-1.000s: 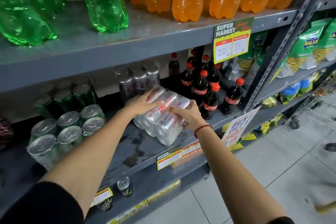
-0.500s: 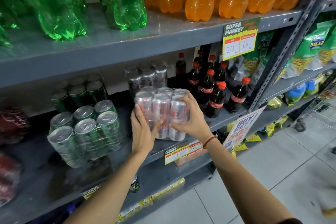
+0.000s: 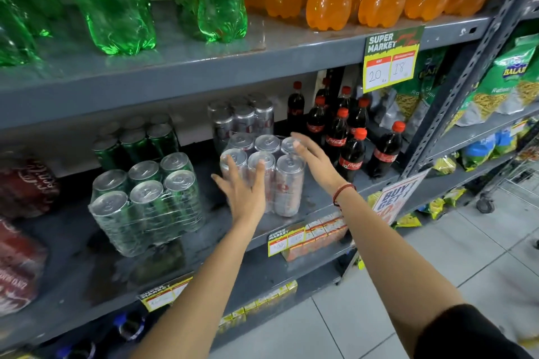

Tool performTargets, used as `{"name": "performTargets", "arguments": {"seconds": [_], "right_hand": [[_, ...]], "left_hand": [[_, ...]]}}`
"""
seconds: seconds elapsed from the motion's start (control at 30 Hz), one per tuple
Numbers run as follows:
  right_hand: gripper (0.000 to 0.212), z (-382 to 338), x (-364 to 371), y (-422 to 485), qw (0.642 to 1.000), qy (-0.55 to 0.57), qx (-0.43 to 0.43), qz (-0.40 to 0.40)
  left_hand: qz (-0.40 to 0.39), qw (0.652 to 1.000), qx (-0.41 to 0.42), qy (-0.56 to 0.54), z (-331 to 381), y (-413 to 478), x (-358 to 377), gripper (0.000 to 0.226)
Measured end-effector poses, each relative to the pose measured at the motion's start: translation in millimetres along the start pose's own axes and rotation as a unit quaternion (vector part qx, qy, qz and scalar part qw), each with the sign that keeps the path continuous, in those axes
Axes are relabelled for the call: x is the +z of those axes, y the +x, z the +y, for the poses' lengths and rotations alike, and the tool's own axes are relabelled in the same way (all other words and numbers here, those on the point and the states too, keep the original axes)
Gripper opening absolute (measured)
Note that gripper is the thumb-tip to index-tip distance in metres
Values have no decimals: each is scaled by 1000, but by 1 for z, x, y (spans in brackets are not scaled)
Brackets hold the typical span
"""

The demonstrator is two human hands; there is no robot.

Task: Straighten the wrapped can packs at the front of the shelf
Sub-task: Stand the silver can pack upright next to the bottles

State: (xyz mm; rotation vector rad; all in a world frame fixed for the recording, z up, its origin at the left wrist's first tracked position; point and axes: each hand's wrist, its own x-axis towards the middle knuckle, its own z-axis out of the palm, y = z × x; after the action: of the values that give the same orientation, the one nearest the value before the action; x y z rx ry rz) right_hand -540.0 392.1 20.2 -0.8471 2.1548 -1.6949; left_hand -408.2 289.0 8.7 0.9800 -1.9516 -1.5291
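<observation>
A plastic-wrapped pack of silver cans (image 3: pixel 287 181) stands upright near the front of the grey middle shelf (image 3: pixel 315 201). My left hand (image 3: pixel 243 188) is spread open in front of the pack's left side, fingers apart, gripping nothing. My right hand (image 3: pixel 316 162) hovers open at the pack's right side, fingertips near the rear right can top. A wrapped pack of green cans (image 3: pixel 145 201) stands upright to the left, slightly turned. Another silver can pack (image 3: pixel 242 118) sits behind.
Cola bottles (image 3: pixel 350 137) with red caps stand just right of the silver pack. More green cans (image 3: pixel 137 140) sit at the back left, red wrapped packs (image 3: pixel 20 213) at far left. Large green and orange bottles fill the shelf above. Price tags hang on shelf edges.
The silver pack went from lying tilted in both hands to standing upright on the shelf. Both hands have let go of it and opened.
</observation>
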Motion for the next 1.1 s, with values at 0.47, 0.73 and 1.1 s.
{"name": "performTargets", "arguments": {"seconds": [0.47,0.73,1.1], "right_hand": [[58,-5,105,-79,955,-71,30,287],[51,-7,36,-28,975,-33,-10,218],[82,-7,3,62,967,-238,65,-67]], "left_hand": [[-248,959,97,100,44,105,-16,55],[116,986,120,-21,19,5,-18,55],[0,999,12,49,8,10,27,110]]}}
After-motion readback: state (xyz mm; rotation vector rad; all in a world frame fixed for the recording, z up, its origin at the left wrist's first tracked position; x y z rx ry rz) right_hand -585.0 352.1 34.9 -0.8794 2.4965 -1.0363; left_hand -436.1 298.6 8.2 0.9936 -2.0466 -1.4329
